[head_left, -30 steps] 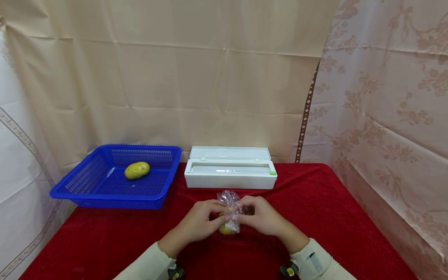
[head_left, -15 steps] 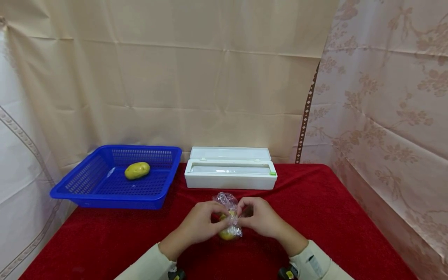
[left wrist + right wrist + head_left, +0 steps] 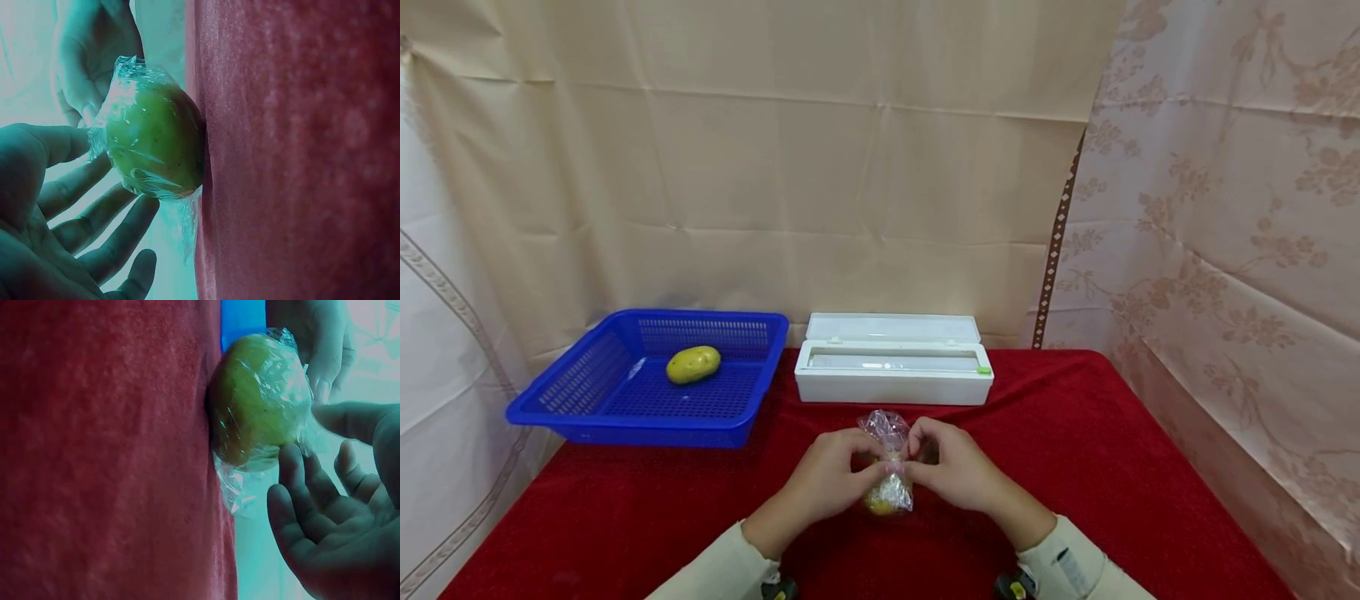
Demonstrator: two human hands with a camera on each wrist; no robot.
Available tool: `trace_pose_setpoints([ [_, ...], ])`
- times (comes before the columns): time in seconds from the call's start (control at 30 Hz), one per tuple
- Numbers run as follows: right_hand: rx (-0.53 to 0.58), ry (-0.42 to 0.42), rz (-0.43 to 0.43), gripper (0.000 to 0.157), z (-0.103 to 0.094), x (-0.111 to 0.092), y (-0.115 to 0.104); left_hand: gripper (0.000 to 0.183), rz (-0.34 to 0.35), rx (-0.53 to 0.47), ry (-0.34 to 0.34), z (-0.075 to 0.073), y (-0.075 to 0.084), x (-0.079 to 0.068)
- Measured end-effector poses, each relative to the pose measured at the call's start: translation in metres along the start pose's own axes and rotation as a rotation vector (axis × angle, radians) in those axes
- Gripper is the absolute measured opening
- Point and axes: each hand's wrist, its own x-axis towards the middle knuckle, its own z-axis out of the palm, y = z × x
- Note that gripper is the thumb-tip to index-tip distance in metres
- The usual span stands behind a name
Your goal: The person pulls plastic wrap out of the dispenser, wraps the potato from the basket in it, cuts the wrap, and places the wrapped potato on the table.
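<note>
A yellow potato (image 3: 880,504) wrapped in clear plastic wrap (image 3: 886,427) rests on the red cloth between the two hands. From the left, the left hand (image 3: 826,473) pinches the gathered film over the potato with thumb and forefinger. Opposite it, the right hand (image 3: 958,468) pinches the same bunched film. In the left wrist view the potato (image 3: 156,140) shows small dark specks through the film, and a loose flap hangs at one end. The right wrist view shows the film drawn tight over the potato (image 3: 240,403), the other fingers spread beside it.
A blue plastic basket (image 3: 664,435) stands at the left with another unwrapped potato (image 3: 693,365) inside. Behind the hands is a white wrap dispenser box (image 3: 891,388), lid raised, a green slider (image 3: 983,370) at its right end. Curtains hang behind and at both sides.
Both hands stay over the potato and keep working the film at its top. The fingertips and the bunched film have shifted slightly; the basket and box have not moved.
</note>
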Motion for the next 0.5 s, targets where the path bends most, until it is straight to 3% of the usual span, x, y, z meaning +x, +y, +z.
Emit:
trace_pose_setpoints([
  [0.23, -0.023, 0.014, -0.009, 0.015, 0.0041, 0.0004, 0.0021, 0.024, -0.026, -0.098, -0.022, -0.0008, 0.0017, -0.0018],
  [0.4, -0.072, 0.02, -0.013, 0.01, 0.0036, -0.0001, 0.0023, 0.011, 0.003, -0.088, -0.033, -0.0013, 0.0019, -0.0019],
  [0.5, -0.096, 0.011, -0.031, 0.009, 0.0025, -0.0008, 0.0014, 0.003, -0.014, -0.078, -0.026, -0.0012, 0.0, -0.0015],
])
